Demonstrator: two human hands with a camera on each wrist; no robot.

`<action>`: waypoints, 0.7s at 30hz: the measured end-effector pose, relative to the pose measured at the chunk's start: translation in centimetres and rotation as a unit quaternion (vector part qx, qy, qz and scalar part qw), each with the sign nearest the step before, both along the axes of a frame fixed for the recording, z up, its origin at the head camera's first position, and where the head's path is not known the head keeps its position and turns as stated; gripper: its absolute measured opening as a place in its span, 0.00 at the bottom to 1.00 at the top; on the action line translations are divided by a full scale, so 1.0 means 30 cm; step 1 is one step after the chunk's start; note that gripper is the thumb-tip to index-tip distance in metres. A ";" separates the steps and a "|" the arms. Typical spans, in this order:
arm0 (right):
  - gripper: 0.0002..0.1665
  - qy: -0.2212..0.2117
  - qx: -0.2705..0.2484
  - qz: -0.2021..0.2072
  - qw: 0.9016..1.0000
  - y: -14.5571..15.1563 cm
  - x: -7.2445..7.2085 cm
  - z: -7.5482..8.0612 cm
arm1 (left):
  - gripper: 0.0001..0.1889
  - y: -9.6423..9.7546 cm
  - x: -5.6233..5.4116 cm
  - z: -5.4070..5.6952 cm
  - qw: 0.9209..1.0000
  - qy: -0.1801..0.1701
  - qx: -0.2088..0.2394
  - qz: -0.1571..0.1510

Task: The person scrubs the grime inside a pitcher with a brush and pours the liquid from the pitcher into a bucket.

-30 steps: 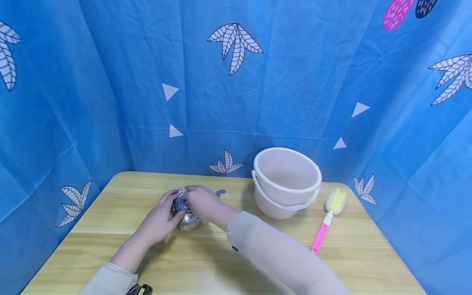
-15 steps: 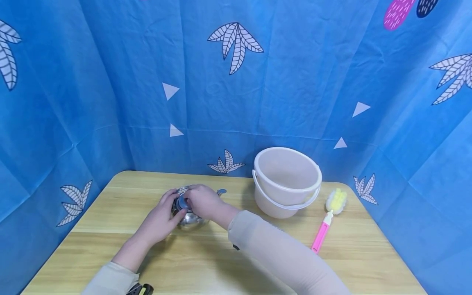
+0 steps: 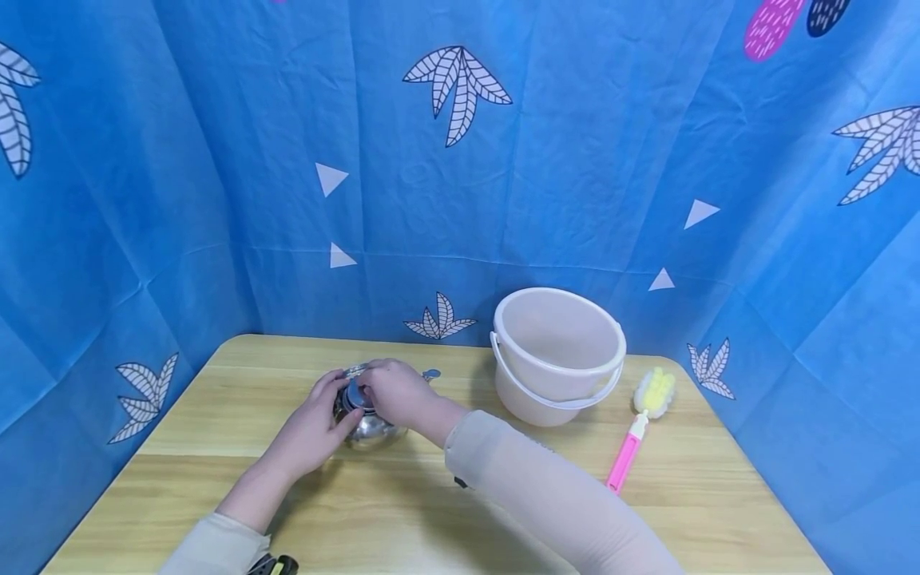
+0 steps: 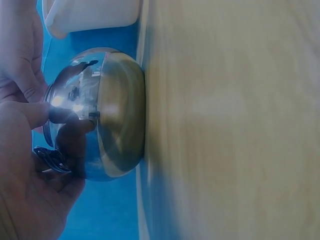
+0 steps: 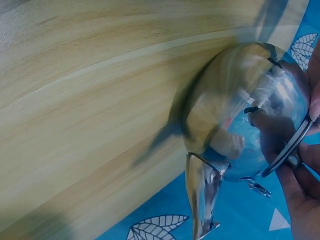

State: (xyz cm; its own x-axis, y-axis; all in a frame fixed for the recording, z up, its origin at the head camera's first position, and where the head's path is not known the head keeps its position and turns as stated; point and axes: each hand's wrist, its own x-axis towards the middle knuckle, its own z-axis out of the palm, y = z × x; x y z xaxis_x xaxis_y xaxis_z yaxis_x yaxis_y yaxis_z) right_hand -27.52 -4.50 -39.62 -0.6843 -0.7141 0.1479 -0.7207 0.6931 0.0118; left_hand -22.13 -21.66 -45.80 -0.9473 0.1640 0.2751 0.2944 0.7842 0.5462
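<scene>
A shiny round metal teapot (image 3: 370,431) stands on the left part of the table, its spout (image 5: 200,195) pointing away to the back right. My left hand (image 3: 309,431) holds it from the left, thumb at the top edge and fingers around the far side, as the left wrist view shows. From the right, my right hand (image 3: 398,391) reaches over and pinches the lid (image 3: 355,397) at its top. The lid's knob is mostly hidden by the fingers. In the right wrist view the lid's rim (image 5: 290,145) lies against the pot's mouth.
A white bucket (image 3: 535,399) with its handle down stands at the back right. Right of it lies a sponge brush (image 3: 625,463) with a pink handle and yellow-white head. A blue patterned curtain (image 3: 431,208) encloses the back and sides of the wooden table (image 3: 719,511).
</scene>
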 end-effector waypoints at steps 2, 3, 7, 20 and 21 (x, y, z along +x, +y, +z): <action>0.15 0.001 -0.005 0.001 1.000 0.001 0.000 0.002 | 0.37 0.000 0.001 0.000 1.000 0.000 0.001 0.000; 0.15 0.000 -0.008 0.000 1.000 0.001 0.001 0.003 | 0.37 0.000 0.001 0.001 1.000 0.000 0.001 0.000; 0.15 0.001 -0.015 0.000 1.000 0.004 0.003 0.011 | 0.37 0.001 0.002 0.001 1.000 0.000 0.001 0.000; 0.15 -0.008 -0.032 -0.001 0.999 0.024 0.016 0.038 | 0.37 0.004 0.003 0.007 1.000 -0.005 -0.002 0.002; 0.15 -0.008 -0.033 0.000 0.999 0.025 0.018 0.040 | 0.37 0.004 0.004 0.006 1.000 -0.004 -0.002 0.002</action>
State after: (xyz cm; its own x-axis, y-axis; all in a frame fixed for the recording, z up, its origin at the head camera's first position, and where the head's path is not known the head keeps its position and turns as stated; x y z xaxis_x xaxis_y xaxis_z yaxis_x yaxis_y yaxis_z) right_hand -26.99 -3.75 -38.42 -0.6866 -0.7034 0.1839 -0.7209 0.6916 -0.0459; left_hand -22.00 -21.52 -45.62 -0.9500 0.1622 0.2667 0.2875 0.7878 0.5448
